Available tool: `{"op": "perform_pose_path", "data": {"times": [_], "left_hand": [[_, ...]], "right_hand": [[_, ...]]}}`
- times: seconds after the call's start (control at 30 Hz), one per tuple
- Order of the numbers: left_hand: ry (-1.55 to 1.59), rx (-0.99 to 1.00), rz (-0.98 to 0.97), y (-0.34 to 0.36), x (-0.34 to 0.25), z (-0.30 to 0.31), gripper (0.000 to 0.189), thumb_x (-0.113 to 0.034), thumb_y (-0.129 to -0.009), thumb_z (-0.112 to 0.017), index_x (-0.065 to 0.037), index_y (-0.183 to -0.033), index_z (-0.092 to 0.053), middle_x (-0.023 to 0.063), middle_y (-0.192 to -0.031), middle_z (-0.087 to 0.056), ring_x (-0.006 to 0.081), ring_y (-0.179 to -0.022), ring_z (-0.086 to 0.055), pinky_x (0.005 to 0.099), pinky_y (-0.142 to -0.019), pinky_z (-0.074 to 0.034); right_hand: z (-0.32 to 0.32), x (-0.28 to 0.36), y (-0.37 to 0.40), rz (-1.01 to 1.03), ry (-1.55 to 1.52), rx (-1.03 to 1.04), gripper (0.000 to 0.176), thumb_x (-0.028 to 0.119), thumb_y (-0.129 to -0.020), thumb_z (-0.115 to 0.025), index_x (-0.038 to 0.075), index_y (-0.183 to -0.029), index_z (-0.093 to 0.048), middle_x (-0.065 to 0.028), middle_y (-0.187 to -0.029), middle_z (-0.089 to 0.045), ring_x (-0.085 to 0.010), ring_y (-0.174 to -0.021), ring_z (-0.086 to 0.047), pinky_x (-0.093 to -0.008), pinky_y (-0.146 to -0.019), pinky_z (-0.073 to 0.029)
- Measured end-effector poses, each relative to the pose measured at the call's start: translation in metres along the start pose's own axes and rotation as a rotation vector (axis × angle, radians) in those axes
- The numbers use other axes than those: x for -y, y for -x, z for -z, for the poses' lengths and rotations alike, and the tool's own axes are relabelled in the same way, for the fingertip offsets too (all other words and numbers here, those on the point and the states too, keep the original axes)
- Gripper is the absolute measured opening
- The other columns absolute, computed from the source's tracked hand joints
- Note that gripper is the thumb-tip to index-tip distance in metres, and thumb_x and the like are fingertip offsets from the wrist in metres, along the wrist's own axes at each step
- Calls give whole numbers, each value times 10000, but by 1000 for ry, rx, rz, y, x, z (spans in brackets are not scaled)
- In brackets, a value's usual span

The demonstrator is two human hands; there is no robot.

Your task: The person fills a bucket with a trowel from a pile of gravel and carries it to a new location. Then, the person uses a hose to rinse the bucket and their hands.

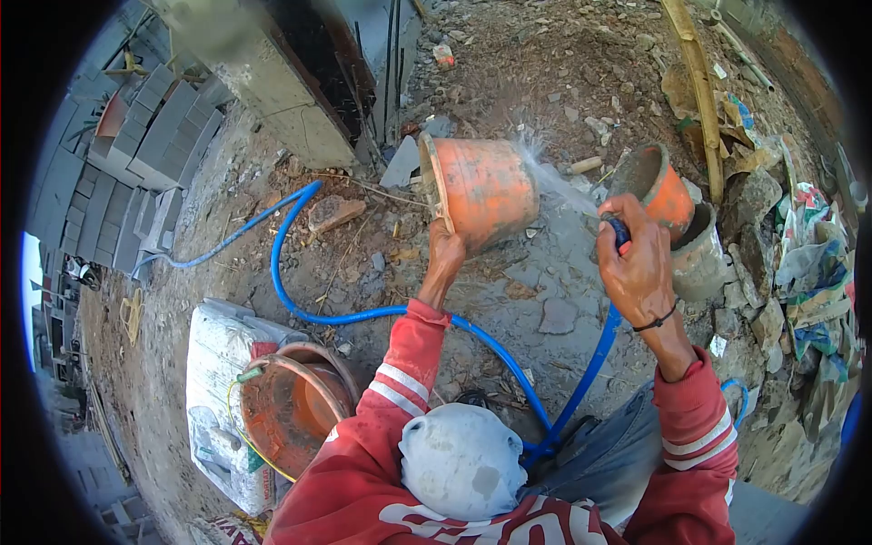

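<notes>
Tipped on its side, an orange bucket (pixel 486 191) smeared with grey residue has its mouth facing left. My left hand (pixel 443 254) grips the lower part of its rim. In my right hand (pixel 636 263) is a hose nozzle (pixel 618 232), mostly covered by my fingers. Water (pixel 559 182) sprays from it leftward onto the bucket's base and splashes there. The blue hose (pixel 595 359) runs down from my right hand, then loops away across the ground to the left. Two more dirty buckets, one orange (pixel 670 202) and one grey (pixel 699 259), stand just beyond my right hand.
Nested orange buckets (pixel 300 400) stand beside a white sack (pixel 213 363) at lower left. A concrete column (pixel 291 100) rises upper left, with stacked grey blocks (pixel 173 127) farther left. Rubble, a wooden plank (pixel 698 91) and crumpled plastic sacks (pixel 813 272) lie right.
</notes>
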State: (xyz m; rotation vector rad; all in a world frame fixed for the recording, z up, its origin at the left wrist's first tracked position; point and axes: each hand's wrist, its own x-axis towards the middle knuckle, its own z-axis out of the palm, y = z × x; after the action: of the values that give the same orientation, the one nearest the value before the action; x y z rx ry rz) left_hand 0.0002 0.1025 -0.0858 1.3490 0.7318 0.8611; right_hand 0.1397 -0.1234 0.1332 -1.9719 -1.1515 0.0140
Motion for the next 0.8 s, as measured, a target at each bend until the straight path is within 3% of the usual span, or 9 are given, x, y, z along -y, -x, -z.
{"op": "perform_pose_path", "data": {"times": [0.2,0.3,0.37,0.4,0.5,0.53,0.63,0.73,0.8], "left_hand": [[-236,45,-48,-5,28,21,242,69,-777,-562,9,-910,-756,39,-813,-739,119,-713,-672,313,-597,-521],[-326,-15,-154,-3,1,16,272,75,-732,-551,45,-925,-741,110,-782,-745,221,-656,-682,356,-611,-526],[-952,44,-216,-6,-2,22,352,49,-703,-552,54,-1004,-734,195,-825,-742,365,-713,-694,427,-689,-552],[-944,-61,-549,1,0,20,354,-36,-673,-640,-28,-1010,-746,214,-830,-710,443,-767,-672,540,-690,-521],[-1143,177,-636,15,-15,26,449,-53,-685,-665,-113,-1120,-757,161,-899,-731,385,-845,-697,522,-713,-551],[-1254,316,-379,20,-21,24,448,-107,-707,-684,-173,-1142,-771,115,-896,-744,340,-926,-707,523,-900,-533],[-1212,510,-542,29,-17,25,413,-147,-742,-703,-177,-1148,-776,83,-877,-754,315,-956,-717,537,-1095,-407],[-1040,566,-471,55,-49,8,379,-181,-713,-736,-172,-1086,-801,85,-910,-768,326,-874,-708,572,-1176,-262],[-1088,556,-308,67,-53,-2,346,-212,-705,-767,-156,-1045,-800,73,-859,-754,324,-842,-695,578,-1157,-277]], "right_hand": [[-3,1,0,-44,-19,49,124,22,-913,-605,26,-1037,-610,-171,-614,-560,-320,-517,-599,-413,-531,-451],[-5,5,0,27,2,79,126,15,-913,-602,26,-1037,-611,-149,-609,-544,-281,-506,-572,-391,-527,-441],[2,22,6,16,-127,145,129,8,-910,-599,26,-1037,-612,-126,-601,-523,-242,-501,-536,-366,-521,-427],[3,24,6,25,-132,161,129,8,-910,-599,26,-1037,-612,-126,-601,-523,-242,-501,-536,-366,-521,-427],[3,25,5,-6,-227,110,130,4,-909,-594,24,-1036,-612,-103,-592,-503,-221,-491,-494,-351,-517,-416],[1,25,6,34,-175,128,132,4,-910,-595,22,-1040,-609,-112,-592,-514,-234,-490,-514,-360,-514,-419],[-8,24,13,54,-79,177,145,5,-909,-598,19,-1053,-601,-136,-594,-537,-274,-495,-562,-382,-512,-430],[-15,18,16,52,-39,216,163,4,-907,-605,19,-1069,-592,-162,-595,-556,-317,-512,-608,-409,-514,-441],[-17,15,15,74,-35,221,172,3,-904,-610,20,-1074,-588,-173,-596,-563,-335,-523,-626,-420,-515,-447]]}}
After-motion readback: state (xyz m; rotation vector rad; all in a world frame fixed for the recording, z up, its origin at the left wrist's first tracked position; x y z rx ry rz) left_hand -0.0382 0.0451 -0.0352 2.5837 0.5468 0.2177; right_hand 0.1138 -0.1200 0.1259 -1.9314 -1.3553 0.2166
